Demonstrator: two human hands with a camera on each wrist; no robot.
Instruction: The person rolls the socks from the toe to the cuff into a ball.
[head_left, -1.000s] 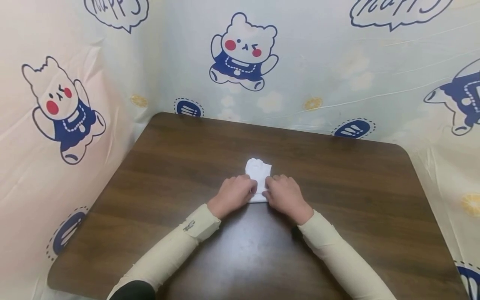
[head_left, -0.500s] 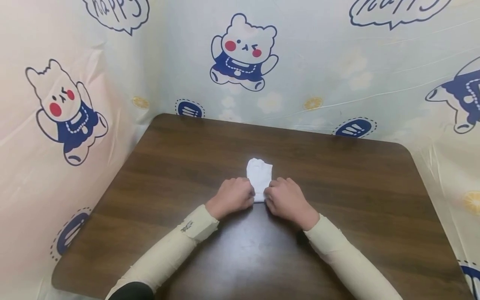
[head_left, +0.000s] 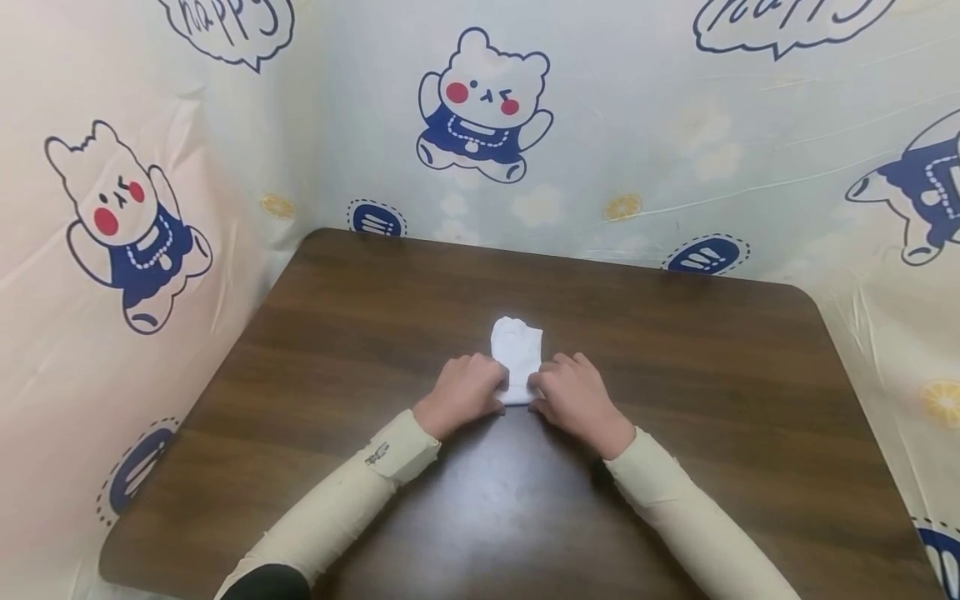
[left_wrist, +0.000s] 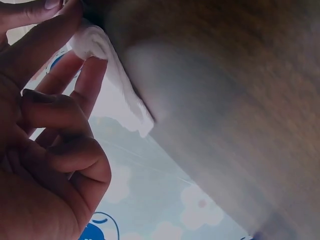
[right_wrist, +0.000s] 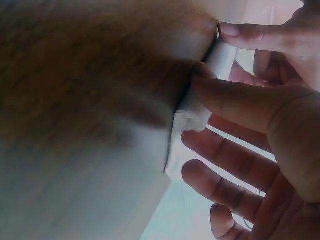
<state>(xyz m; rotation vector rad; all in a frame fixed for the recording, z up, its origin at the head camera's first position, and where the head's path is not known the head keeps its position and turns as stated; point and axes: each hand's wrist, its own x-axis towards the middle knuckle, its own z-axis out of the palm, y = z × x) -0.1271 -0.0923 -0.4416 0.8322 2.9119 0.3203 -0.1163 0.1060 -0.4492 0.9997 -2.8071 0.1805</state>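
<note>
A small white folded cloth (head_left: pixel 519 346) lies near the middle of the table, its near end rolled into a thick edge. My left hand (head_left: pixel 463 387) pinches the left end of that roll. In the left wrist view the spiral end of the cloth (left_wrist: pixel 92 42) shows beside the fingertips, while the other fingers are bent. My right hand (head_left: pixel 579 402) pinches the roll's right end. In the right wrist view its thumb lies on the near side of the rolled cloth (right_wrist: pixel 190 117), with fingers on the far side. The cloth's flat far end stays uncovered.
The dark brown wooden table (head_left: pixel 675 358) has rounded corners and extends on all sides of the hands. A pale curtain (head_left: pixel 600 108) printed with cartoon bears hangs behind it and along both sides.
My right hand has shifted slightly right and nearer, and the fingers of both hands have changed their hold along the near edge. The cloth stays in about the same place.
</note>
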